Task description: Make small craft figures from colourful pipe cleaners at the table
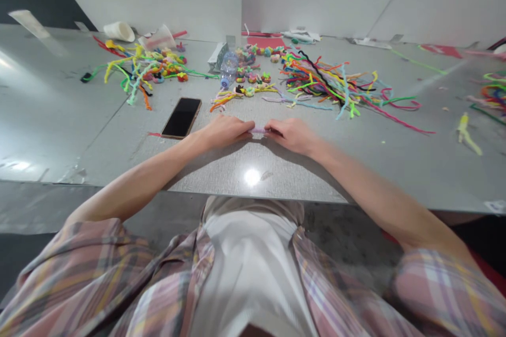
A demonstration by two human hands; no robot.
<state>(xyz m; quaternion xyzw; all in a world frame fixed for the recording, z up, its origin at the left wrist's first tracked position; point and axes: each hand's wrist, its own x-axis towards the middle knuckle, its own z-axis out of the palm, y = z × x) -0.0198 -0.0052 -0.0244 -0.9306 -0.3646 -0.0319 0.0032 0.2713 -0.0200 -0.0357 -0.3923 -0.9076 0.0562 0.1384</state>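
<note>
Lilac fuzzy stem sits just above or on the grey table, near its front edge, spanning the small gap between both hands; only the short middle section shows, rest is covered by fingers. Left hand: thumb and fingers closed in a pinch on the stem's left end; right hand: same at the right end, fingers curled in, thumb mostly hidden; can't tell whether the stem is bent inside either grip. Phone, screen dark, lies flat just beyond the left forearm; clear bottle on its side further back, blue cap toward the person; small bright fuzzy pieces around it. Big tangle of multicoloured stems beyond the right hand; smaller colourful pile back left, by a tipped white cup; red sheet at the rear, near the wall; pale yellow piece alone, well off right.
</note>
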